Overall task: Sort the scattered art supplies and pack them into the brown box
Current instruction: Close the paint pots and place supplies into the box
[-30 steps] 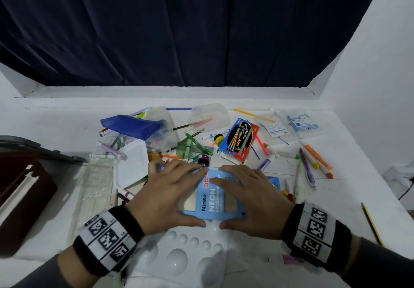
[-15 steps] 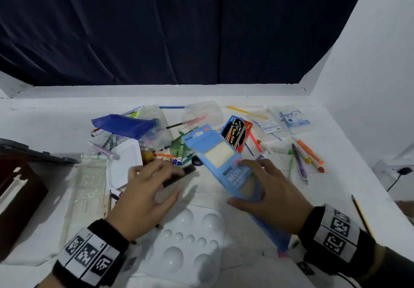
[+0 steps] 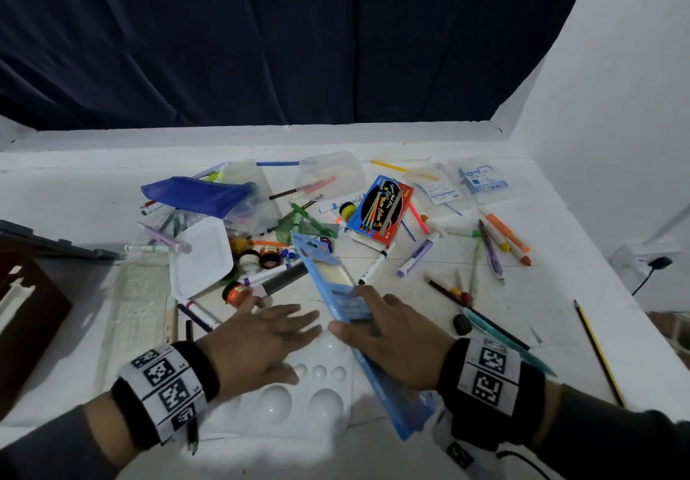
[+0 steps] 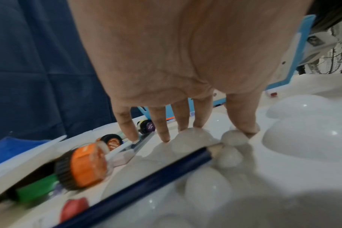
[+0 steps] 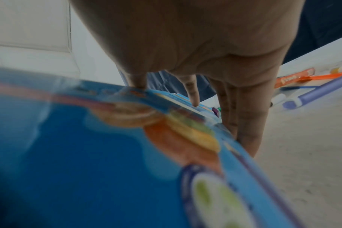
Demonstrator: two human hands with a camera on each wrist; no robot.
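- A white tabletop [image 3: 485, 304] carried scattered pens before a dark curtain [image 3: 298, 38].
- The right hand [image 3: 388, 330] held the tilted blue pack [image 3: 336, 285], its grip pinching.
- At nine o'clock of it, the left hand [image 3: 261, 345] lay flat, grip wide, on the white palette [image 3: 317, 401].

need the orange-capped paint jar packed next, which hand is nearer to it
Left. The left hand lies open just below the orange-capped paint jar; the right hand grips the blue pack farther right.

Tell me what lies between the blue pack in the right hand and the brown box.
The right hand holds the blue pack tilted above the white palette. Toward the brown box at far left lie the left hand, flat on the palette, and a clear ruler; both sit low.
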